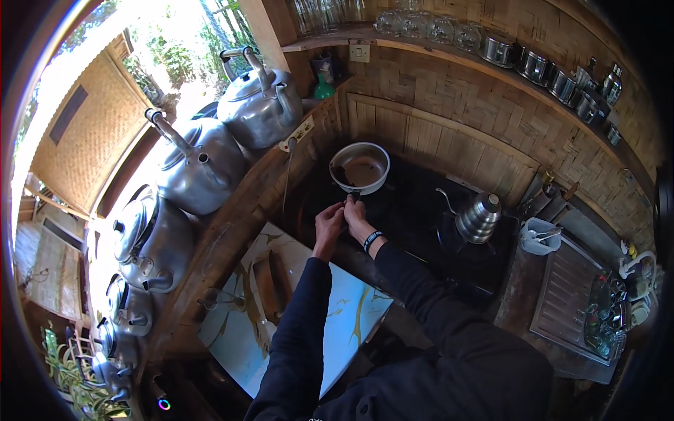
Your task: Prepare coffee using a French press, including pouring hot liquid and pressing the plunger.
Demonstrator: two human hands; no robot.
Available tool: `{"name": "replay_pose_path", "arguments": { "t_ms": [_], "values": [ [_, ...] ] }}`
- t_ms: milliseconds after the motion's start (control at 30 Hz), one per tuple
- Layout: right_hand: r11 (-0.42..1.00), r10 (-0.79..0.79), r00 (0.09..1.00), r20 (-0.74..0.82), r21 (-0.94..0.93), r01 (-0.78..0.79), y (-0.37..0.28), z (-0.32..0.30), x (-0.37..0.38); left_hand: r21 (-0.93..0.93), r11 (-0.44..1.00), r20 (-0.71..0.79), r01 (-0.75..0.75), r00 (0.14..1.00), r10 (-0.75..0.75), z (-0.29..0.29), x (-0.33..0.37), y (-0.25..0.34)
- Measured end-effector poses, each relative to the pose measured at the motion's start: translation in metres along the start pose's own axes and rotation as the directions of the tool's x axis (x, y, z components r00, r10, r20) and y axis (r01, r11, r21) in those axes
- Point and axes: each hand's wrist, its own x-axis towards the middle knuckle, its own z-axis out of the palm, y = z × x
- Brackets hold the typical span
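Observation:
A round metal pan (360, 168) with a dark residue inside sits on a black stove top (414, 210). Its short handle points toward me. Both my hands meet at that handle. My left hand (328, 223) curls its fingers at the handle's end, and my right hand (356, 216), with a dark band on the wrist, pinches the same spot. Both sleeves are black. What exactly lies between the fingers is too small to tell.
A steel gooseneck kettle (479, 217) stands on the stove at right. Several large aluminium kettles (260, 102) line the wooden ledge at left. A pale marbled board (309, 309) lies below my arms. Metal cups (537, 67) and glasses fill the upper shelf.

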Motion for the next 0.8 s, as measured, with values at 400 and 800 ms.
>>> {"name": "replay_pose_path", "arguments": {
  "t_ms": [400,800],
  "values": [
    [0.999,0.02,1.0,-0.01,-0.037,-0.02,0.004,0.007,0.013,0.036,0.999,-0.003,-0.029,1.0,0.029,-0.004,0.012,-0.009],
    [0.986,0.11,0.993,0.041,0.122,-0.114,0.018,0.014,0.034,-0.029,0.999,-0.026,0.029,0.999,-0.03,-0.01,0.013,-0.017]
  ]
}}
